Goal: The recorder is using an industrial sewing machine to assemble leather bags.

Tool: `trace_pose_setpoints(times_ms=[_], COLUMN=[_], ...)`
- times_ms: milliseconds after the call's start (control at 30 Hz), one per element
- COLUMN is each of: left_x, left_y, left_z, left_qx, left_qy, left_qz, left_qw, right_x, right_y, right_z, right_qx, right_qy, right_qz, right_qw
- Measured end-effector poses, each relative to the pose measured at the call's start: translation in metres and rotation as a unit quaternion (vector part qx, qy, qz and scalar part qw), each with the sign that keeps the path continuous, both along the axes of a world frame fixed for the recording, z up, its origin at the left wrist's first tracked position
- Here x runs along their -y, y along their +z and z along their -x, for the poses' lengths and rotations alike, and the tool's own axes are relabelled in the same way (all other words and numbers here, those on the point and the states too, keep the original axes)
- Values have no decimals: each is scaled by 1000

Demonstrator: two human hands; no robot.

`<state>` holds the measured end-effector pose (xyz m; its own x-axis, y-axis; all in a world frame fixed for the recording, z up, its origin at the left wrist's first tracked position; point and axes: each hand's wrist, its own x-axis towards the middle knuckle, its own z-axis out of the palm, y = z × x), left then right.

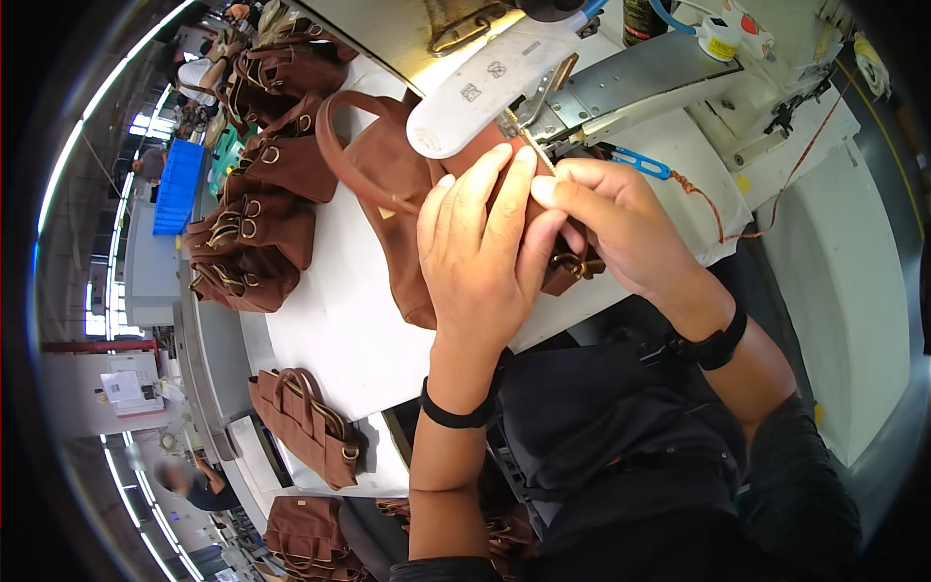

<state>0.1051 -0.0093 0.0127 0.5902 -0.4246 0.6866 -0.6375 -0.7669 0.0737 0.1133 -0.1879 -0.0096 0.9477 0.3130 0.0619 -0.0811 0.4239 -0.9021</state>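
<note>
A brown leather handbag (393,257) with a looped handle lies on the white worktop, pushed up to a sewing machine (495,82). My left hand (480,242) rests flat on the bag, fingers stretched out toward the needle area. Close beside it, my right hand (626,228) pinches the bag's edge between thumb and fingers, just below the metal presser parts (519,121). Both hands partly cover that edge, and the exact stitching spot is hidden. Brass-coloured hardware (579,265) hangs beneath the right hand.
Several finished-looking brown bags (257,223) line the worktop's left side, and another bag (305,427) lies nearer me. Blue-handled thread snips (640,162) on an orange cord sit right of my hands. A blue bin (179,186) stands farther left. Other people are in the background.
</note>
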Motion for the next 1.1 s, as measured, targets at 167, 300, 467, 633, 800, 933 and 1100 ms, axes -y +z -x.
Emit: trace_pose_setpoints(times_ms=[167, 300, 467, 633, 800, 933, 1100], left_x=[-4, -4, 1, 7, 10, 5, -1], left_y=[-4, -8, -10, -10, -8, -6, -9], left_z=[-12, -8, -3, -6, -12, -19, -22], left_qx=[30, 10, -18, -3, 27, 96, 104], left_qy=[-21, -5, 5, 14, 26, -9, -47], left_qz=[46, 65, 75, 71, 73, 74, 85], left_qw=[998, 998, 997, 997, 997, 993, 990], right_x=[-5, -8, -6, -10, -3, -2, -15], right_y=[8, 19, 30, 25, 20, 15, 5], right_z=[-13, -14, -14, -8, -4, -3, -3], right_qx=[12, 1, -7, 1, 59, -25, -31], right_qy=[-49, -77, -75, -107, -106, -71, -84], right_qz=[61, 98, 136, 75, 83, 10, -57], right_qw=[997, 992, 988, 991, 989, 997, 994])
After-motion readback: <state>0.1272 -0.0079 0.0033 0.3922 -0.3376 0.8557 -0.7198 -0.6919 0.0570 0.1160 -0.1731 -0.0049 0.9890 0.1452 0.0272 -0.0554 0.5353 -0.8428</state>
